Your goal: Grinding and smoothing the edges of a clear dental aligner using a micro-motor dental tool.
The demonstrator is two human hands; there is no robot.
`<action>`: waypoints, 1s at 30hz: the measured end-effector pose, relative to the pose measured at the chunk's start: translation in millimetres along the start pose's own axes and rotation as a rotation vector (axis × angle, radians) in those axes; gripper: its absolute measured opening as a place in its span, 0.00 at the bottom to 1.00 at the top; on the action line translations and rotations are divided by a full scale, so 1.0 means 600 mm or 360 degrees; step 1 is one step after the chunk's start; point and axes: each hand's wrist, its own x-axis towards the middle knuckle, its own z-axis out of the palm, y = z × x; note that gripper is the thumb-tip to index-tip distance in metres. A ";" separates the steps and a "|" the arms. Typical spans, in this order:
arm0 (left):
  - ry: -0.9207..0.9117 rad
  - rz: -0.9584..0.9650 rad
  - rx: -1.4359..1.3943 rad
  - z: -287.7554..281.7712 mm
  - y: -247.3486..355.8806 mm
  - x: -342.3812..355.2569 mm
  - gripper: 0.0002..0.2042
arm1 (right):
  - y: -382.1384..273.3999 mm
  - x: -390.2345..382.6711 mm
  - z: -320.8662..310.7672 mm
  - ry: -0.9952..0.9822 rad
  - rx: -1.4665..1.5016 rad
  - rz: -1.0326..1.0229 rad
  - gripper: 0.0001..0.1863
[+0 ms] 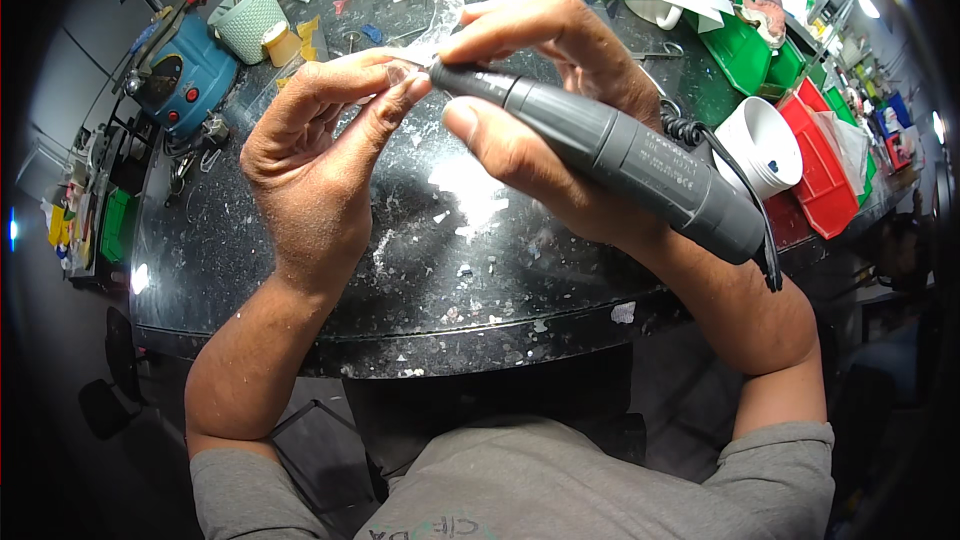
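Note:
In my right hand [540, 170] lies a black rotary handpiece [610, 145], gripped with the thumb below and the fingers over its far side. Its narrow nose points left, and a coiled black cord [690, 130] hangs near its rear end. My left hand [320, 145] is closed in a pinch right at that nose. Between its thumb and fingertips sits a small clear piece [403, 68], mostly covered, so its shape is hard to make out. The fingertips of both hands nearly meet above the bench. Just behind them lies a crumpled-looking clear plastic strip [437, 15].
White chips and dust litter the black bench [420, 310]. A blue machine [180, 80] and a pale green basket [245, 25] stand at the far left, beside a yellowish jar [280, 43]. On the right are a white cup [760, 145], a red bin [815, 165] and green bins [735, 50].

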 end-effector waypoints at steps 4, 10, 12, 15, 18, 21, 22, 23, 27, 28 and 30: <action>0.0003 -0.0021 -0.0168 -0.001 0.000 0.004 0.07 | 0.000 0.002 -0.006 -0.0052 0.0028 -0.0133 0.16; -0.0027 -0.0119 -0.0051 -0.003 -0.007 0.006 0.07 | 0.001 0.026 -0.044 0.0212 -0.0047 -0.0383 0.13; -0.0073 -0.0122 -0.0046 -0.001 -0.004 0.007 0.08 | 0.002 0.026 -0.041 0.0263 -0.0040 -0.0241 0.14; -0.0145 -0.0149 -0.0120 0.001 -0.003 0.006 0.10 | 0.004 0.016 -0.021 0.0299 0.0137 0.0121 0.15; -0.0165 -0.0237 -0.0316 0.003 0.001 0.008 0.10 | 0.008 0.013 -0.014 0.0290 0.0282 0.0275 0.16; -0.0082 -0.0485 -0.0719 -0.004 -0.004 0.014 0.12 | 0.005 0.009 -0.015 0.0149 0.0138 0.0319 0.15; -0.0081 -0.0487 -0.0719 -0.003 -0.006 0.013 0.12 | 0.006 0.008 -0.014 0.0148 0.0138 0.0321 0.15; -0.0034 -0.0566 -0.0770 -0.003 -0.008 0.011 0.12 | 0.008 0.008 -0.014 0.0189 0.0099 0.0262 0.15; -0.0057 -0.0486 -0.0551 -0.004 -0.007 0.010 0.13 | 0.017 0.010 -0.015 0.0351 -0.0054 0.0029 0.16; -0.0087 -0.0352 -0.0345 -0.003 -0.003 0.010 0.13 | 0.019 0.013 -0.015 0.0391 -0.0091 -0.0033 0.16; -0.0082 -0.0278 -0.0308 -0.005 -0.005 0.009 0.13 | 0.015 0.027 -0.030 0.0422 -0.0377 -0.0417 0.16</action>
